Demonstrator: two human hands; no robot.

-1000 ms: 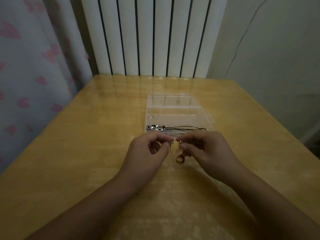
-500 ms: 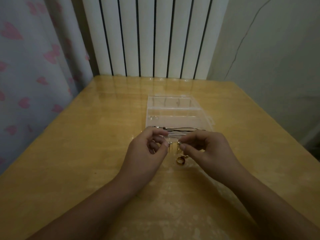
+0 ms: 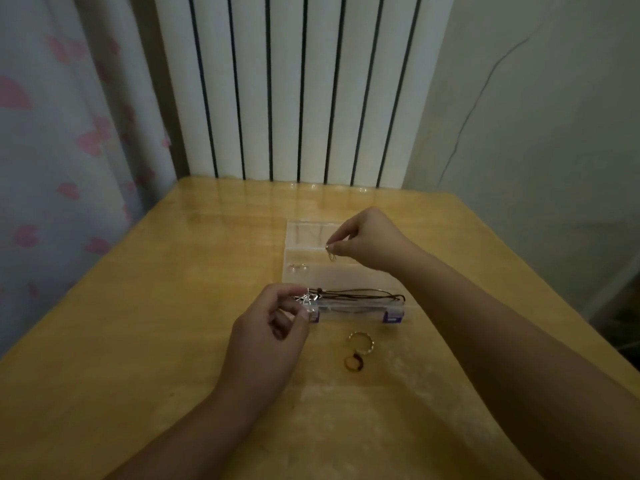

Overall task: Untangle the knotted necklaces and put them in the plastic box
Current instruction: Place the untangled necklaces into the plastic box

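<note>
Over the box (image 3: 346, 271), at twelve o'clock, my right hand (image 3: 370, 242) pinches a thin chain (image 3: 331, 255) above a compartment; my left hand (image 3: 273, 327), at nine, pinches nothing I can see beside the corded necklace (image 3: 360, 294). Next: lower gently, release.

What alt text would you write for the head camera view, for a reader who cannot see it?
A person's right hand pinches a thin chain over a clear plastic box on a wooden table, while the left hand hovers with curled fingers at the box's near left corner. A dark cord necklace lies in the nearest compartment, and two rings lie on the table before the box.
</note>
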